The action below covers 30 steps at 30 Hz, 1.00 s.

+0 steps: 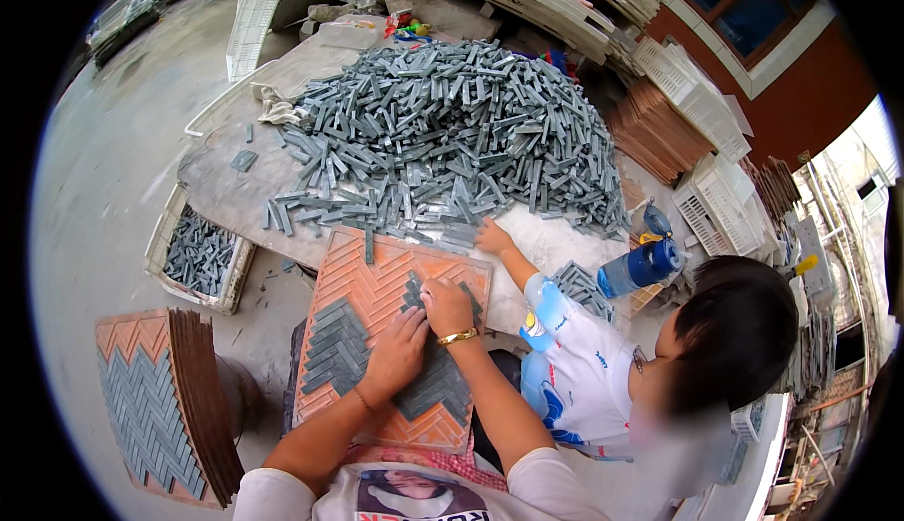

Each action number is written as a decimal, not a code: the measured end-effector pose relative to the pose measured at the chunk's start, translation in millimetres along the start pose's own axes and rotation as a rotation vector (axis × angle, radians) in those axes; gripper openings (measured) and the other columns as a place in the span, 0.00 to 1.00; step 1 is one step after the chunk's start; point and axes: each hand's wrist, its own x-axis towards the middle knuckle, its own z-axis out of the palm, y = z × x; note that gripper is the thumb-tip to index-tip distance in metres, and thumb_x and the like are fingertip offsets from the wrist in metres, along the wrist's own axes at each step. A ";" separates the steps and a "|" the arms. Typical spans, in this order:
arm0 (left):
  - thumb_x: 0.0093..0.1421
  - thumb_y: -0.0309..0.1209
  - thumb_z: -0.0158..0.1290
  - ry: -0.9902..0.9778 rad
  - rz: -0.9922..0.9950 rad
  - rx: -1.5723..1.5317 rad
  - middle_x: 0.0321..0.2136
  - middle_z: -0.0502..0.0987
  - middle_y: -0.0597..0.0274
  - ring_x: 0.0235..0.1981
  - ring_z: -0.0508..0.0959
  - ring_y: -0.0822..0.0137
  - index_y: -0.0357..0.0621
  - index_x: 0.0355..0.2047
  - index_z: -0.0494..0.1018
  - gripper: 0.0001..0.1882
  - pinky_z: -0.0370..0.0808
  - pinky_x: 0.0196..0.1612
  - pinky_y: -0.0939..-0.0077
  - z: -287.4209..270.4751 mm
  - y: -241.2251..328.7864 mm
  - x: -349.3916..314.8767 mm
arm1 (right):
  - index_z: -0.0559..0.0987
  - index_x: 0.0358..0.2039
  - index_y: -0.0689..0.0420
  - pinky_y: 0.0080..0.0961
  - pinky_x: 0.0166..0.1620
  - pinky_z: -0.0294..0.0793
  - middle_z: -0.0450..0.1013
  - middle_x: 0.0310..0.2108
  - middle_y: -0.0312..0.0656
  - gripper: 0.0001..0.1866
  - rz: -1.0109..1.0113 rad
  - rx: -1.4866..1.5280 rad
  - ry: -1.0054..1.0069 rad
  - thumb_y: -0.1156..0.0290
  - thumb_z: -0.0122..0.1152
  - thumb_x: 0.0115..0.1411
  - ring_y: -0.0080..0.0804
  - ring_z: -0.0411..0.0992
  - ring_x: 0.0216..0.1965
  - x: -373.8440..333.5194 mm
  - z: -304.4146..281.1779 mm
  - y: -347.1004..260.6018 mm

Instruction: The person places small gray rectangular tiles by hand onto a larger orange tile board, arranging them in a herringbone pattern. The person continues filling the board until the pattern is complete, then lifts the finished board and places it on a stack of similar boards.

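Floor (104,201): smooth grey surface, left side of the frame.
Wall (810,111): dark red, upper right.
Window (744,3): brown frame, dark panes, pale surround, upper right.
Table (215,182): pale top, centre.
Light: daylight, brightest at the right edge.

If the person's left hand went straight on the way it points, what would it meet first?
Probably the right hand, just ahead of the left hand over the orange tray; whether they touch is hard to tell.
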 end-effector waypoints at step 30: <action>0.53 0.34 0.51 -0.134 -0.121 0.065 0.57 0.61 0.53 0.59 0.58 0.56 0.37 0.55 0.60 0.30 0.52 0.61 0.60 -3.9 -11.0 23.6 | 0.71 0.30 0.55 0.37 0.40 0.68 0.69 0.30 0.43 0.11 -0.050 -0.017 -0.272 0.78 0.59 0.44 0.46 0.68 0.36 49.6 -64.0 46.7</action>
